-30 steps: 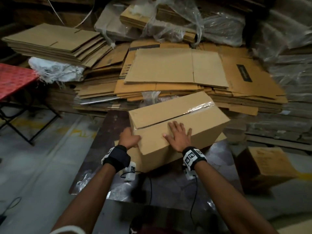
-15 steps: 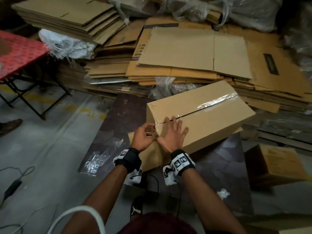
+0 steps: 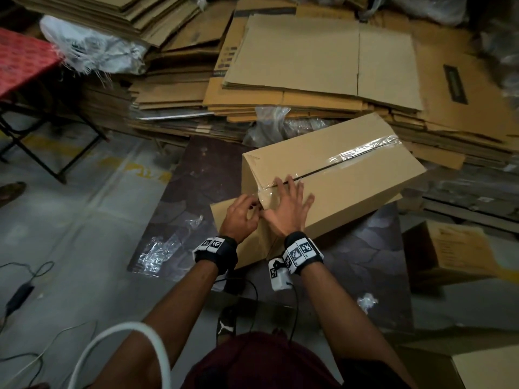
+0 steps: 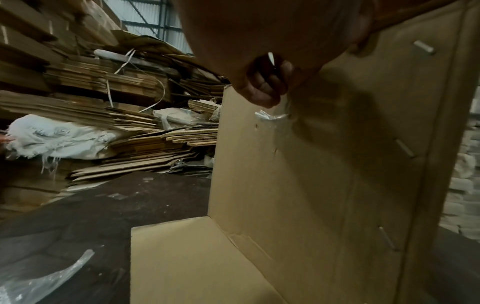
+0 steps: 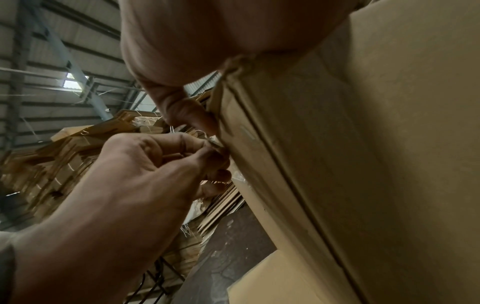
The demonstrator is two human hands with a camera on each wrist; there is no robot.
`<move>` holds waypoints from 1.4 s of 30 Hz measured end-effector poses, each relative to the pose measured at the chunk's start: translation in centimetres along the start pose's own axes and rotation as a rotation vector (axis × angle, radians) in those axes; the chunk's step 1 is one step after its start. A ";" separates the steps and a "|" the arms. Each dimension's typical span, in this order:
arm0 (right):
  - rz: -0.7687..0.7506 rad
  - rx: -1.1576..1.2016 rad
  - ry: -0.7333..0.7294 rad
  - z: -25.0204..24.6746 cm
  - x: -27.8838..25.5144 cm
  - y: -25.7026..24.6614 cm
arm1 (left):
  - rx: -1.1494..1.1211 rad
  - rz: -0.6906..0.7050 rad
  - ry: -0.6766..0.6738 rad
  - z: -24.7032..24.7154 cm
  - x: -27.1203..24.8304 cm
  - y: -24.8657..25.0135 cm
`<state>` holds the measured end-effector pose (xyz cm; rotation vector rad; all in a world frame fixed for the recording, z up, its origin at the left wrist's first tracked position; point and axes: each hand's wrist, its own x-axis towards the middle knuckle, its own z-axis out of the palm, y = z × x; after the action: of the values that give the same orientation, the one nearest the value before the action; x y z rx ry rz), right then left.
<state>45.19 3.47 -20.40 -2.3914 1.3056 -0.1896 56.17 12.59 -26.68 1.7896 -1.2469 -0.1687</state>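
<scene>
A brown cardboard box (image 3: pixel 351 192) lies on a dark floor sheet, its top seam covered by clear tape (image 3: pixel 362 151). The tape runs down over the near end of the box (image 4: pixel 311 185). My left hand (image 3: pixel 241 216) is at that near end with curled fingers pinching the loose tape end (image 4: pixel 272 116). My right hand (image 3: pixel 286 209) lies flat with spread fingers, pressing the box's near top corner. In the right wrist view my left hand (image 5: pixel 166 164) pinches at the box edge (image 5: pixel 259 164) just below my right thumb.
Stacks of flattened cartons (image 3: pixel 317 57) rise behind the box. A red folding table (image 3: pixel 22 60) stands at the left, a white sack (image 3: pixel 92 51) beside it. A smaller box (image 3: pixel 449 251) sits at the right. Plastic scraps (image 3: pixel 163 248) and cables (image 3: pixel 25 287) lie on the floor.
Both hands moved from the box's side to its near top corner. The left hand went from resting on the corner to pinching the tape end; the right hand slid left beside it.
</scene>
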 end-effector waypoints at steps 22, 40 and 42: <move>-0.074 0.336 0.084 -0.4 -0.6 0.6 | -0.485 -0.320 -0.099 -3.7 4.1 3.3; 0.260 1.140 0.207 -1.2 2.9 2.1 | 0.374 -0.152 -0.397 -5.2 3.9 3.0; 0.222 1.149 0.262 -2.2 3.3 2.7 | 0.449 -0.154 -0.422 -5.9 3.9 2.8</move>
<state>44.24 -1.19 -19.74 -1.2621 1.0853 -0.9196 59.50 12.88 -19.85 2.3239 -1.5286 -0.3952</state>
